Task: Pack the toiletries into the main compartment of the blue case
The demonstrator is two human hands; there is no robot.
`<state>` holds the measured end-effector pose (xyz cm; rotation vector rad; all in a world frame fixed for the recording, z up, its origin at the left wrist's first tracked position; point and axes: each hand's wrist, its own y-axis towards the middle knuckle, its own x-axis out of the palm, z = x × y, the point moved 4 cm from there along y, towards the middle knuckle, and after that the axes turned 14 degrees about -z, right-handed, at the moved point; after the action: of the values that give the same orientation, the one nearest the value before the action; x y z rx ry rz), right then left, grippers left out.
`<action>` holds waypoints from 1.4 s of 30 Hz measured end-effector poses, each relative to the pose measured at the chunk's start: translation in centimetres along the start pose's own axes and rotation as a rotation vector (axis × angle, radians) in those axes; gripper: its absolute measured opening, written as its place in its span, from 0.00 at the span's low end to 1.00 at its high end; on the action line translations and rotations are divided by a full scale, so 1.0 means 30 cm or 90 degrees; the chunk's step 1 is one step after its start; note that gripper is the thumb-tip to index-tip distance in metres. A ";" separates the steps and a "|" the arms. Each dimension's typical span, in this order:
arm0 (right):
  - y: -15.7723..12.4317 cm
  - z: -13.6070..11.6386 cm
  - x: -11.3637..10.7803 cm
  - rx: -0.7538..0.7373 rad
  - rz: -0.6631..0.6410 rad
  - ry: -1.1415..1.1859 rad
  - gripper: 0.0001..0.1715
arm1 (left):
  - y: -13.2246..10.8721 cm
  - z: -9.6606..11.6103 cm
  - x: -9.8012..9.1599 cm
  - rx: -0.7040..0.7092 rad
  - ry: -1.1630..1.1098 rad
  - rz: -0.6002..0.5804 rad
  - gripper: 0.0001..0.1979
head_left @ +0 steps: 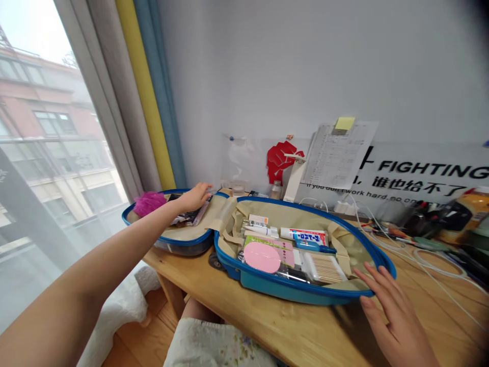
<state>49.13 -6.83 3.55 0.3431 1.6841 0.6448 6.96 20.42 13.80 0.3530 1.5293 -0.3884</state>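
Note:
A blue suitcase lies open on a wooden desk, its two halves side by side. My left hand reaches across the left half, fingers curled on the packets lying there, close to a pink bath sponge. My right hand rests open and flat on the desk, its fingertips at the rim of the right half. That half holds a toothpaste tube, a pink round pad in a packet, a box of cotton swabs and small tubes.
The wooden desk stands against a grey wall beside a curtained window. White cables, bottles and clutter lie at the right. A poster, a paper sheet and a red fist cutout lean on the wall.

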 end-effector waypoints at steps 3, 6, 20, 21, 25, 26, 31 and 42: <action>0.000 -0.001 0.001 -0.008 0.002 -0.011 0.23 | 0.064 0.200 -0.009 0.126 -0.028 -0.032 0.22; 0.000 0.000 0.005 -0.011 -0.002 -0.012 0.24 | 0.120 0.368 0.028 0.211 -0.040 -0.100 0.21; -0.008 0.010 0.005 0.012 -0.013 0.007 0.24 | 0.249 0.476 0.199 0.206 -0.059 -0.269 0.20; -0.008 0.009 0.005 0.011 -0.016 0.005 0.24 | 0.251 0.476 0.203 0.205 -0.060 -0.271 0.20; -0.005 0.005 0.001 -0.001 -0.013 -0.009 0.23 | 0.254 0.480 0.211 0.203 -0.063 -0.281 0.20; -0.004 0.003 0.001 -0.006 -0.011 -0.014 0.23 | 0.254 0.482 0.212 0.203 -0.064 -0.283 0.20; -0.002 -0.002 0.004 -0.024 0.004 -0.029 0.24 | 0.241 0.492 0.199 0.198 -0.069 -0.264 0.19; -0.008 0.012 0.018 -0.012 0.002 -0.014 0.25 | 0.158 0.125 -0.020 0.029 -0.031 -0.039 0.23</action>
<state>49.40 -6.65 2.94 0.3389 1.6561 0.6565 12.45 22.96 14.35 0.3306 1.4879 -0.4764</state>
